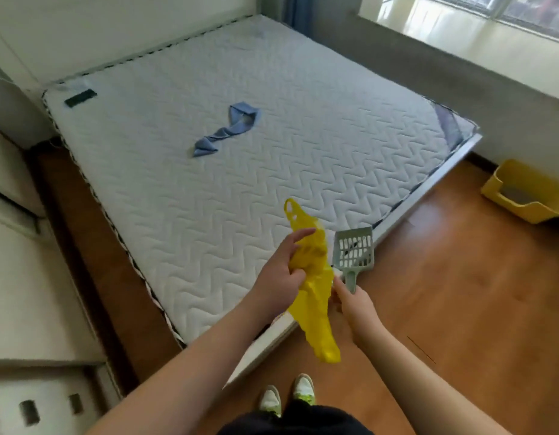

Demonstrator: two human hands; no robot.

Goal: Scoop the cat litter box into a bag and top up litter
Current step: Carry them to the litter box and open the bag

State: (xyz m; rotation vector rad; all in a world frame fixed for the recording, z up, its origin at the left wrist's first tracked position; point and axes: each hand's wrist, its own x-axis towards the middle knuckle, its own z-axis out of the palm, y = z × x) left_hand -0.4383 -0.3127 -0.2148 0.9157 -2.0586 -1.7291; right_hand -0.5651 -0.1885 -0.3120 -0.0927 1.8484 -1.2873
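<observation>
A crumpled yellow plastic bag (312, 284) hangs in front of me over the corner of the mattress. My left hand (281, 274) grips its upper part, one handle loop sticking up. My right hand (355, 304) holds the handle of a grey-green slotted litter scoop (355, 249), blade pointing up, and its fingertips touch the bag's edge. The yellow litter box (529, 191) with grey litter inside sits on the wooden floor at the far right, well away from both hands.
A bare quilted mattress (209, 171) on a low white frame fills the middle, with a blue cloth (231, 128) lying on it. White cabinets (27, 302) stand at the left. Wooden floor (460, 293) runs right toward the box. My shoes (287, 397) are below.
</observation>
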